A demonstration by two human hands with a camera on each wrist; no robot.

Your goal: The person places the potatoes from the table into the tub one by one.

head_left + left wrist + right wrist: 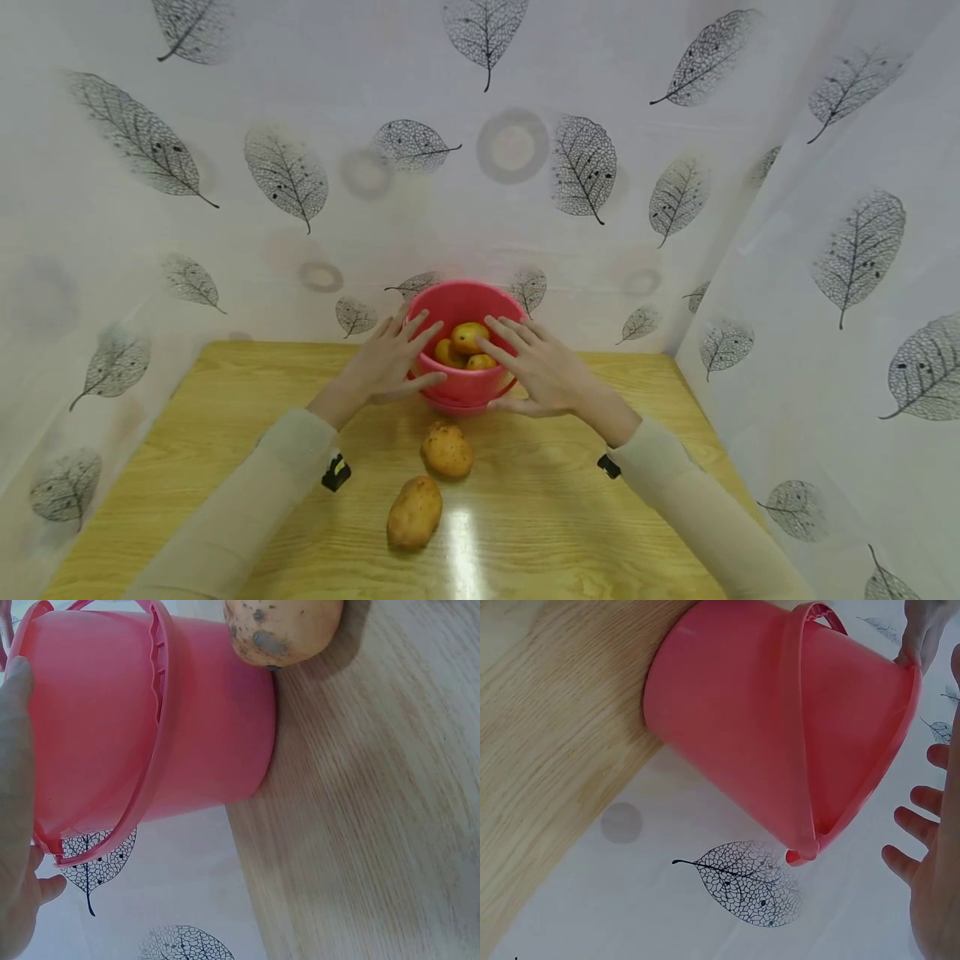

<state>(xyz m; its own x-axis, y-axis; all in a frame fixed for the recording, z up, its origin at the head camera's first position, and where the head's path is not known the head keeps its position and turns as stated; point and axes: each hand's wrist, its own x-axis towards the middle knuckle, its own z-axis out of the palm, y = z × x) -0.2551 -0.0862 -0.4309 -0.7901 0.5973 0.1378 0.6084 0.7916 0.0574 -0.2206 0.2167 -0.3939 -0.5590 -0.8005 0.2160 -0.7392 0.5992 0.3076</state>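
Note:
A pink-red plastic bucket [467, 387] stands upright at the back of the table with several potatoes [470, 337] inside. My left hand [388, 360] is at the left side of its rim, fingers spread; the thumb looks to touch the rim in the left wrist view. On the other side my right hand [546, 371] is spread too, apart from the rim in the right wrist view. The bucket's handle [799, 735] hangs down against its wall. In front lie two loose potatoes, one nearer the bucket [447, 451] and one closer to me [415, 512].
The wooden table [570, 533] ends at a pale wall covering [450, 225] printed with leaves, close behind the bucket. Another such covering [795, 275] rises along the right side. Dark wrist straps [337, 472] show at both sleeves.

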